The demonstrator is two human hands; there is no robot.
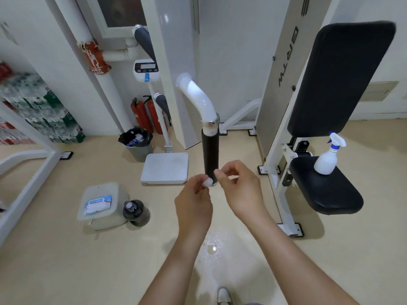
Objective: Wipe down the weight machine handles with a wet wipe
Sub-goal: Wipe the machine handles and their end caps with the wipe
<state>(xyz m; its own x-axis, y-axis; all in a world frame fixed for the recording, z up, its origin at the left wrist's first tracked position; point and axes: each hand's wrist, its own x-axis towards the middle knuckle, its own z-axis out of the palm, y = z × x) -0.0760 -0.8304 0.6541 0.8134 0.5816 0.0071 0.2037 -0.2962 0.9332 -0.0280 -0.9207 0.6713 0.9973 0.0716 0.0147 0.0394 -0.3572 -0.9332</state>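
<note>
A black foam handle [210, 151] hangs down from a curved white tube [199, 97] of the weight machine in the middle of the view. My left hand [195, 200] pinches a small balled white wipe [207, 183] against the handle's lower end. My right hand [239, 188] is just to the right of the handle's tip, fingers curled loosely, thumb and forefinger near the wipe. Whether the right hand touches the wipe is unclear. A pack of wet wipes [98, 204] lies on a translucent box lid on the floor at the left.
The machine's black seat [328, 192] carries a white spray bottle [329, 157]; its backrest [341, 78] rises behind. On the floor are a white scale [165, 168], a dark jug [136, 212], a lined bin [137, 143] and fire extinguishers [145, 114]. White frame bars cross the left.
</note>
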